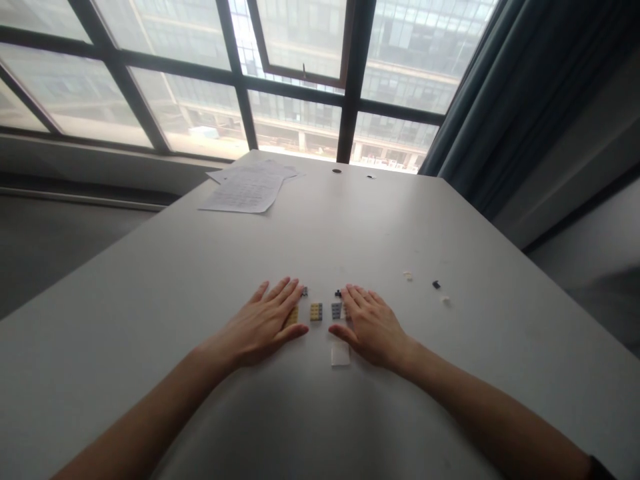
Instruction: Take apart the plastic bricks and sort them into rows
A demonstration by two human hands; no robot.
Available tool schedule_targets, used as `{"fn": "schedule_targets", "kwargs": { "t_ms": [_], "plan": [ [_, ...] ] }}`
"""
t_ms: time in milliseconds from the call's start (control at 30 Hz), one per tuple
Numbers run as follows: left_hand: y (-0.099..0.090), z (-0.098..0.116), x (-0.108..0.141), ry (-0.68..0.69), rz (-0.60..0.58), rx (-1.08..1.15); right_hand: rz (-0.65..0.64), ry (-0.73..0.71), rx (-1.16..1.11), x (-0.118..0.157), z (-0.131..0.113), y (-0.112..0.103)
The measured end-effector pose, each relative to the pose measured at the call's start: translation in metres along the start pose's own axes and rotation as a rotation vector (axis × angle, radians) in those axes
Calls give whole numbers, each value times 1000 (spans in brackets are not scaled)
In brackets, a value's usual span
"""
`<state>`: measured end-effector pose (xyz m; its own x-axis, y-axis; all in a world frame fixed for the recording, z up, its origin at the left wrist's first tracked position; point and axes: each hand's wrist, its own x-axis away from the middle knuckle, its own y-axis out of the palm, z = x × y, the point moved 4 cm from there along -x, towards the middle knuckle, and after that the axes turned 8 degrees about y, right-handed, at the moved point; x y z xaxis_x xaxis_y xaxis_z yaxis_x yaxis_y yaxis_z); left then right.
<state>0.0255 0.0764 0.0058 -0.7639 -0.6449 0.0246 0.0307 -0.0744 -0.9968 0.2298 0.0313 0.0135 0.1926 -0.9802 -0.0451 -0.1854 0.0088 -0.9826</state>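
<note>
My left hand (267, 323) lies flat on the table, fingers stretched forward and thumb out. Beside its palm is a yellow building brick (293, 316), partly covered by the hand. A small grey piece (305, 291) sits at its fingertips. Between the hands stands a yellow and grey block of bricks (316, 312). My right hand (373, 325) also rests flat, thumb pointing inward. It partly hides a grey and white block of bricks (337, 311). A small black piece (338, 293) is by its fingertips, and a pale square plate (341, 355) lies below its thumb.
On the white table (175, 280), printed papers (245, 187) lie at the far left. To the right are a small dark piece (437, 285) and small cream pieces (408, 275). A round dark disc (337, 171) is near the far edge. Windows and a dark curtain (515, 100) stand beyond.
</note>
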Motion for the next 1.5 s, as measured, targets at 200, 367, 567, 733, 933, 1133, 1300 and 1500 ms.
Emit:
{"fn": "schedule_targets", "kwargs": {
  "t_ms": [200, 367, 567, 733, 933, 1133, 1300, 1500],
  "plan": [
    [2, 10, -11, -10, -64, 14, -5, -2, 13, -6, -8, 3],
    [-2, 17, -30, -21, -103, 42, -5, 34, 50, 2, 19, 1],
    [-6, 57, -95, 48, -137, 109, 26, 131, 155, 44, 99, -4],
    [5, 119, -151, 215, -66, 148, 109, 183, 218, 71, 144, -5],
    [15, 154, -174, 321, 14, 158, 189, 207, 223, 78, 157, -3],
    [6, 158, -170, 334, 76, 113, 227, 204, 218, 79, 158, -1],
    [-22, 126, -132, 303, 165, 83, 271, 201, 202, 80, 156, -6],
    [-25, 41, -36, 189, 162, -36, 205, 39, 77, 70, 99, -12]
  ]
}}
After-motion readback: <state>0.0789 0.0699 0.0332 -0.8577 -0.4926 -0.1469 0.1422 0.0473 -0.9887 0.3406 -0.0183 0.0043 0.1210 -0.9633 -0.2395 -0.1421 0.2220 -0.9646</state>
